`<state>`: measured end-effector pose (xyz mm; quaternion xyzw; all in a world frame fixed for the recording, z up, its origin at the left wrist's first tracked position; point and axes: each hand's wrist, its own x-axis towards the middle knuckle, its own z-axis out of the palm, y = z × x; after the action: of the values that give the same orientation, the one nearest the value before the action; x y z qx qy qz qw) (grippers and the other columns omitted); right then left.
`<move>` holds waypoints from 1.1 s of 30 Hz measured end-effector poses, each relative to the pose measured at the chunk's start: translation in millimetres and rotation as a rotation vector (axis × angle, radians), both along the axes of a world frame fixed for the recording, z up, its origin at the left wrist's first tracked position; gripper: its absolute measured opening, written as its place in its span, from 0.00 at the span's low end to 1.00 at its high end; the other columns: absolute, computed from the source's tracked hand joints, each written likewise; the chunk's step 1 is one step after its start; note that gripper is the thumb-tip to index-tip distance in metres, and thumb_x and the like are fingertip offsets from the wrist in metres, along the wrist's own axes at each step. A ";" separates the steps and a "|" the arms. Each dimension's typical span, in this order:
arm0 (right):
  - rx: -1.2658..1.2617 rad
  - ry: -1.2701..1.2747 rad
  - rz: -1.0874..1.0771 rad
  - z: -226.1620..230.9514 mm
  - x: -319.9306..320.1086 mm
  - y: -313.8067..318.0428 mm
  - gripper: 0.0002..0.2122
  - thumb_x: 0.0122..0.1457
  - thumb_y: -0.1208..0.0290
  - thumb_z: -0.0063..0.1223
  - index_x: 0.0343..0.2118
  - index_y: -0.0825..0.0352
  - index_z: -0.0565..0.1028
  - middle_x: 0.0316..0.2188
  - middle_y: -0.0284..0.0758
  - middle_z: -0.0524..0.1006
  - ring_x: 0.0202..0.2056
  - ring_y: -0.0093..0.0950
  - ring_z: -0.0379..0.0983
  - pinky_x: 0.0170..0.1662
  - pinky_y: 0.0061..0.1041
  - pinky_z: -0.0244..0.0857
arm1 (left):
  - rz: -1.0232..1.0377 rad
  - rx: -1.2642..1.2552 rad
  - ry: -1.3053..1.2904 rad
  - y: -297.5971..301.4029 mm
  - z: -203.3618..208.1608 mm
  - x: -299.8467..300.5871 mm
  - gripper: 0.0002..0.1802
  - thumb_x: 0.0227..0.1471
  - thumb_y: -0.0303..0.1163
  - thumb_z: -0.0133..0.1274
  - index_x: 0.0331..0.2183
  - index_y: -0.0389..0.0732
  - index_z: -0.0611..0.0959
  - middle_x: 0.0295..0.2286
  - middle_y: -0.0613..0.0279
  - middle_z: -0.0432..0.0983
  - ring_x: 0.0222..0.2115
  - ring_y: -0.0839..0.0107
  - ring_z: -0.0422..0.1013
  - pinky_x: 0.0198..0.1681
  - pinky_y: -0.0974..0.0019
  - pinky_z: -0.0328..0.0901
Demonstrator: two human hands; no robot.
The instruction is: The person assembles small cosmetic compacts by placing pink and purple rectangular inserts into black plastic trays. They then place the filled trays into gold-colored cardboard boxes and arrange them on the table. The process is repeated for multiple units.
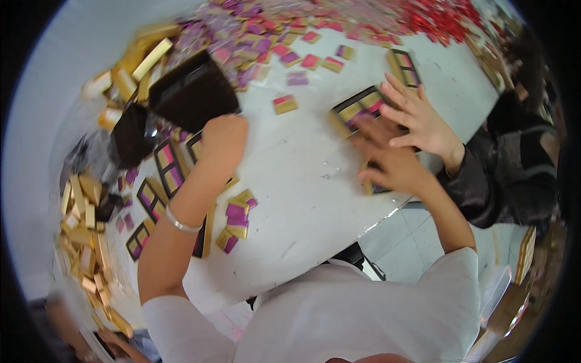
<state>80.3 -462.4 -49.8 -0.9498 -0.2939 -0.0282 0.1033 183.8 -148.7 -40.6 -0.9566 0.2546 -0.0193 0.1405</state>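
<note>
While the right hand point(393, 164) works over a tray point(357, 97) at the right of the white counter point(284, 166), its fingers are blurred; thumb stands apart from them, but cannot tell whether they pinch anything. Tray is dark-rimmed, divided, with gold, pink and purple packets in its compartments. A second tray lies partly beneath the same hand, towards the near edge.

Left hand point(225, 139) curled, knuckles up, just beside a large dark box point(193, 91). Palm hidden; cannot tell if it holds something, or if it touches the box. Silver bangle point(183, 222) on that forearm.

Co-worker's hand point(423, 124), dark sleeve point(493, 166), comes in from the right, fingers spread over the far end of the first tray, close to the right hand. A further narrow tray stands beyond it.

Left side: several more trays, some partly behind the left forearm, pink and purple showing in them. Small cluster of loose packets point(237, 213) to the right of that forearm, overlapping. One lone packet mid-counter; a broad scatter of them along the far side, red wrappers point(439, 24) heaped at far right. Gold boxes point(91, 215) piled along the left edge.
</note>
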 end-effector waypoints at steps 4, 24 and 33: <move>0.141 0.118 -0.201 -2.4 20.3 -27.4 0.23 0.55 0.56 0.48 0.52 0.63 0.67 0.59 0.45 0.55 0.60 0.43 0.48 0.60 0.35 0.45 | -0.068 -0.021 0.001 -7.7 2.3 13.4 0.06 0.40 0.23 0.48 0.21 0.38 0.81 0.22 0.52 0.76 0.26 0.58 0.76 0.27 0.60 0.70; 0.178 -0.041 0.493 -23.7 -25.6 226.3 0.27 0.51 0.54 0.52 0.51 0.64 0.66 0.53 0.49 0.60 0.55 0.44 0.54 0.55 0.51 0.48 | 1.016 -1.171 -0.287 241.2 12.9 -251.3 0.07 0.50 0.27 0.54 0.32 0.37 0.74 0.23 0.69 0.68 0.19 0.83 0.61 0.20 0.78 0.57; 0.181 0.139 0.556 -6.6 -56.9 220.5 0.23 0.52 0.56 0.52 0.50 0.58 0.67 0.55 0.49 0.58 0.57 0.45 0.53 0.57 0.53 0.43 | 0.800 -1.104 -0.534 305.9 -53.5 -211.7 0.12 0.54 0.26 0.48 0.42 0.38 0.75 0.26 0.63 0.66 0.26 0.76 0.61 0.31 0.75 0.60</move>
<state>23.4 -241.9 -56.4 -0.8195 -0.5311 0.0401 0.2113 -27.9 157.2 -94.1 -0.8706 -0.2041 -0.3246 -0.3083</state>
